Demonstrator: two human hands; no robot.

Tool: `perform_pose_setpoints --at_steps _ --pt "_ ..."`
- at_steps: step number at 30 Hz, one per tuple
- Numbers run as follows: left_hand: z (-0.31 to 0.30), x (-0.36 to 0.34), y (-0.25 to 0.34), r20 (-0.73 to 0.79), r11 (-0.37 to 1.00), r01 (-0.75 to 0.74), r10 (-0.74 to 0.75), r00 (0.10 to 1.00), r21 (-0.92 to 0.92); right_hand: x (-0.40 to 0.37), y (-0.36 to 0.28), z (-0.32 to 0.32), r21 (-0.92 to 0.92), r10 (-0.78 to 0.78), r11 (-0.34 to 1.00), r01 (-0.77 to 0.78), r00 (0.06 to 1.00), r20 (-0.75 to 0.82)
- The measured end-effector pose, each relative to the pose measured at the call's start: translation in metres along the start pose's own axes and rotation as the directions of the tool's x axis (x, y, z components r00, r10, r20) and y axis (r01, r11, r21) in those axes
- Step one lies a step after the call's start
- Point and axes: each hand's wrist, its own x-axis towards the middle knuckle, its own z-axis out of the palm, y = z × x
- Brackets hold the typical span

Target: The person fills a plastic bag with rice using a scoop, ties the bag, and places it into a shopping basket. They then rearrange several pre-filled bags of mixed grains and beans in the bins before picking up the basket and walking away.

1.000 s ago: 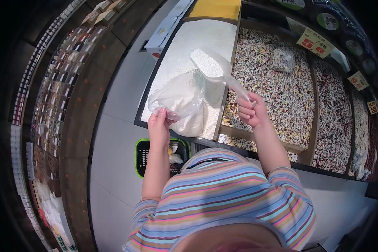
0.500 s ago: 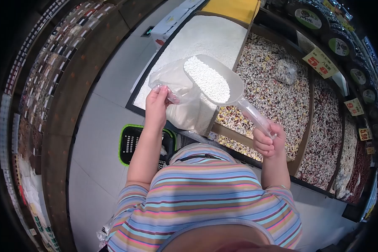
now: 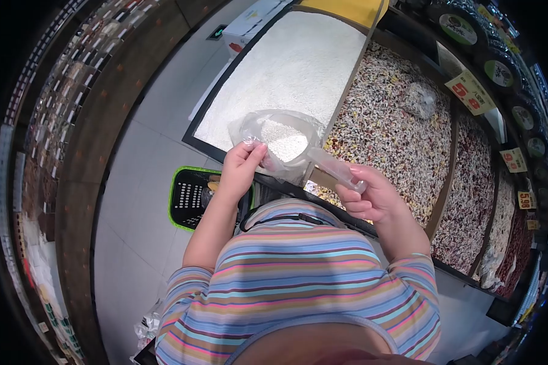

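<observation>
We cannot tell where the scoop (image 3: 333, 166) ends inside the clear bag (image 3: 242, 129), whose rim the left hand (image 3: 243, 167) partly covers. The left forearm (image 3: 216, 222) hides part of the basket (image 3: 175, 194). We find the shelf packets (image 3: 79, 85) too blurred to identify.

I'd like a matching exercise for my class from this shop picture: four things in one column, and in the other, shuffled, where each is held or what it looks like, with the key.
Things:
1. plastic bag
2. scoop
3. basket
4. largest price sign

Descriptions:
A. shows big red digits
B. black with a bright green rim
C. held in the left hand
D. held in the right hand

Pairs: 1-C, 2-D, 3-B, 4-A
</observation>
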Motion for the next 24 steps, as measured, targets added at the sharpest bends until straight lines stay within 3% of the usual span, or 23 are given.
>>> perform_pose_setpoints --at_steps 10,16,24 --pt "0.0 -0.005 -0.002 -0.018 1.0 0.021 -0.021 1.0 0.001 -0.003 -0.004 0.022 -0.088 0.038 0.995 -0.05 0.99 -0.137" --pt "-0.002 -0.004 -0.004 -0.008 0.999 0.045 -0.045 0.999 -0.025 -0.017 -0.011 0.027 -0.178 -0.041 0.984 0.022 0.993 -0.107" --pt "-0.002 -0.003 -0.005 -0.029 0.996 0.076 -0.078 0.997 -0.055 -0.029 -0.018 0.03 -0.523 -0.057 0.852 -0.019 0.99 -0.129"
